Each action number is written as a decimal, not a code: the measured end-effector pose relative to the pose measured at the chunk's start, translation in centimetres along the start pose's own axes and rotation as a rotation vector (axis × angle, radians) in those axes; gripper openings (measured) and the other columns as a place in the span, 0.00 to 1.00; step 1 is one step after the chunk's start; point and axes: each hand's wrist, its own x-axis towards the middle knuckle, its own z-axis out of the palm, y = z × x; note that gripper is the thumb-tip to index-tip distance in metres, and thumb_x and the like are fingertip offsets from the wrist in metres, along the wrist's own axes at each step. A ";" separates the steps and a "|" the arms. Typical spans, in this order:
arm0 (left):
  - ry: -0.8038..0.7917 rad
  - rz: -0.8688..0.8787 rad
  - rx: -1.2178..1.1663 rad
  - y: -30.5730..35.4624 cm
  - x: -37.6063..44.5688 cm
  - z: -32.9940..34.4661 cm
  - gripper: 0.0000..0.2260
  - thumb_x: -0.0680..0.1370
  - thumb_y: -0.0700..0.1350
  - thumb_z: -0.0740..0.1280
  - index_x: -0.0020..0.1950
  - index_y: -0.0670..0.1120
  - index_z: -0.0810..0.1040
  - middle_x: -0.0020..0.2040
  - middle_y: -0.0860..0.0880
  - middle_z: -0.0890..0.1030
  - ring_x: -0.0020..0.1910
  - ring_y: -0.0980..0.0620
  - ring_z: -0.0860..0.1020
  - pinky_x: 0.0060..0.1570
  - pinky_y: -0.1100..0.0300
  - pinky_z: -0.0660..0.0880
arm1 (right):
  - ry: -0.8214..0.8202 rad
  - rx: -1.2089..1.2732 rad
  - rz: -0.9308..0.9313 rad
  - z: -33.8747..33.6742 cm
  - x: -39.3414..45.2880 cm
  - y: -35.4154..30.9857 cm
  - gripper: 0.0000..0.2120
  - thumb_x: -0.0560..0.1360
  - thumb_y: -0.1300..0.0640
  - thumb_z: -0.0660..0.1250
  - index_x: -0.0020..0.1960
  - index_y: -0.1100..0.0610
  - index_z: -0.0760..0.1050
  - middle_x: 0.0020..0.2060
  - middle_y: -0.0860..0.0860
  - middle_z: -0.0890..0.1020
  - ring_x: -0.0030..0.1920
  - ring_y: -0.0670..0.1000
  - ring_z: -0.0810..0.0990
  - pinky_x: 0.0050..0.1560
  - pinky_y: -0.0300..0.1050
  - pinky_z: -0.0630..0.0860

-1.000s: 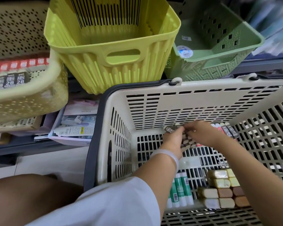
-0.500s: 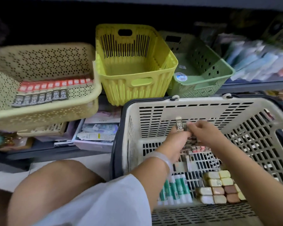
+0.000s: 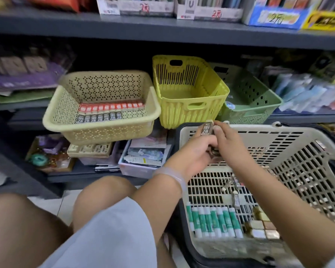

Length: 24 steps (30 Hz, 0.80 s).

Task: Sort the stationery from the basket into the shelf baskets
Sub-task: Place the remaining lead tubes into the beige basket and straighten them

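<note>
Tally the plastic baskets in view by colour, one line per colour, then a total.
Beige shelf basket: 1
Yellow basket: 1
Green basket: 1
Cream shopping basket: 1
Total: 4

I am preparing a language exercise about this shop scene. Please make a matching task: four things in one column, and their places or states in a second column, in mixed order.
Things:
1. black 2B lead box
2. green-and-white glue sticks
3. row of red-and-white packs
4. bright yellow slotted plastic basket

Places or states:
A. in the beige dotted basket
B. nothing visible inside
C. held in the hands
D. near corner of the big cream basket

Pairs: 1-C, 2-D, 3-A, 4-B
</note>
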 end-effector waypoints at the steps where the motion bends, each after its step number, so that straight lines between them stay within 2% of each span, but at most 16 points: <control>1: -0.001 0.024 0.006 0.4 -0.3 -0.2 0.23 0.70 0.26 0.52 0.55 0.48 0.71 0.38 0.46 0.79 0.39 0.47 0.77 0.40 0.55 0.74 | -0.020 0.085 0.021 0.4 -0.2 -0.7 0.16 0.81 0.54 0.51 0.64 0.56 0.71 0.59 0.56 0.76 0.60 0.54 0.73 0.62 0.50 0.69; 4: 0.073 0.067 0.114 1.6 -1.2 -0.6 0.26 0.74 0.27 0.54 0.65 0.50 0.68 0.51 0.42 0.80 0.50 0.44 0.78 0.50 0.52 0.74 | -0.094 0.312 0.136 1.8 -0.2 -2.8 0.18 0.81 0.49 0.50 0.66 0.53 0.67 0.64 0.51 0.73 0.61 0.48 0.71 0.58 0.42 0.66; 6: 0.083 0.088 0.183 2.5 -1.9 -1.2 0.30 0.75 0.27 0.55 0.71 0.52 0.63 0.58 0.40 0.77 0.55 0.44 0.76 0.57 0.51 0.72 | -0.146 0.338 0.175 2.4 0.0 -4.0 0.20 0.80 0.48 0.52 0.70 0.53 0.64 0.66 0.50 0.71 0.63 0.48 0.70 0.58 0.42 0.66; 9: -0.034 0.129 0.177 4.7 -3.2 -2.9 0.33 0.72 0.25 0.54 0.71 0.53 0.62 0.52 0.40 0.77 0.44 0.48 0.76 0.49 0.55 0.73 | -0.217 0.349 0.144 3.1 0.3 -6.4 0.19 0.81 0.49 0.52 0.70 0.51 0.65 0.64 0.50 0.72 0.62 0.48 0.71 0.56 0.42 0.69; 11: -0.099 0.148 0.052 6.4 -4.4 -4.1 0.29 0.71 0.28 0.53 0.67 0.51 0.67 0.53 0.40 0.77 0.47 0.47 0.76 0.49 0.55 0.74 | -0.202 0.312 0.082 3.9 0.6 -8.2 0.18 0.81 0.50 0.51 0.69 0.52 0.66 0.64 0.52 0.73 0.63 0.50 0.71 0.61 0.45 0.68; 13: -0.116 0.176 -0.130 8.0 -5.4 -5.2 0.19 0.73 0.35 0.56 0.62 0.47 0.73 0.54 0.40 0.78 0.51 0.45 0.77 0.50 0.52 0.74 | -0.177 0.208 0.023 5.1 0.8 -10.0 0.18 0.81 0.49 0.50 0.69 0.50 0.66 0.66 0.53 0.71 0.66 0.52 0.68 0.67 0.51 0.65; 15: -0.038 0.202 -0.245 9.3 -5.9 -6.3 0.11 0.77 0.45 0.59 0.55 0.45 0.78 0.51 0.42 0.82 0.49 0.46 0.81 0.48 0.51 0.75 | -0.195 0.138 -0.039 6.6 0.9 -11.8 0.20 0.81 0.49 0.48 0.71 0.48 0.64 0.69 0.53 0.66 0.71 0.52 0.62 0.71 0.55 0.59; 16: 0.026 0.210 -0.251 9.9 -6.0 -6.9 0.12 0.78 0.49 0.59 0.55 0.46 0.78 0.50 0.44 0.83 0.47 0.47 0.82 0.46 0.51 0.76 | -0.217 0.144 -0.069 7.4 1.0 -12.8 0.20 0.81 0.49 0.48 0.72 0.49 0.63 0.70 0.53 0.65 0.72 0.51 0.60 0.72 0.54 0.56; 18: 0.135 0.238 -0.220 11.2 -6.1 -8.1 0.15 0.80 0.52 0.59 0.61 0.47 0.75 0.49 0.46 0.83 0.43 0.51 0.83 0.42 0.54 0.78 | -0.275 0.154 -0.131 8.7 1.4 -14.5 0.19 0.82 0.52 0.49 0.72 0.53 0.63 0.71 0.53 0.65 0.72 0.50 0.60 0.73 0.51 0.55; 20: 0.217 0.282 -0.207 12.7 -6.5 -9.6 0.15 0.80 0.52 0.58 0.63 0.47 0.72 0.45 0.46 0.82 0.36 0.52 0.83 0.36 0.55 0.80 | -0.320 0.115 -0.198 9.7 2.1 -15.8 0.18 0.81 0.58 0.53 0.69 0.55 0.69 0.67 0.54 0.72 0.67 0.50 0.69 0.70 0.47 0.62; 22: 0.257 0.289 -0.211 14.4 -7.1 -11.4 0.12 0.79 0.51 0.60 0.57 0.45 0.74 0.38 0.45 0.83 0.32 0.50 0.83 0.34 0.53 0.80 | -0.341 0.080 -0.227 10.3 2.9 -16.7 0.16 0.79 0.60 0.58 0.65 0.55 0.74 0.61 0.52 0.77 0.61 0.48 0.75 0.65 0.45 0.69; 24: 0.255 0.276 -0.200 16.0 -7.7 -13.0 0.09 0.79 0.49 0.62 0.49 0.44 0.75 0.35 0.44 0.83 0.33 0.48 0.83 0.35 0.52 0.80 | -0.325 0.014 -0.278 10.9 3.8 -17.4 0.14 0.77 0.60 0.62 0.61 0.54 0.76 0.56 0.49 0.80 0.57 0.47 0.77 0.62 0.45 0.72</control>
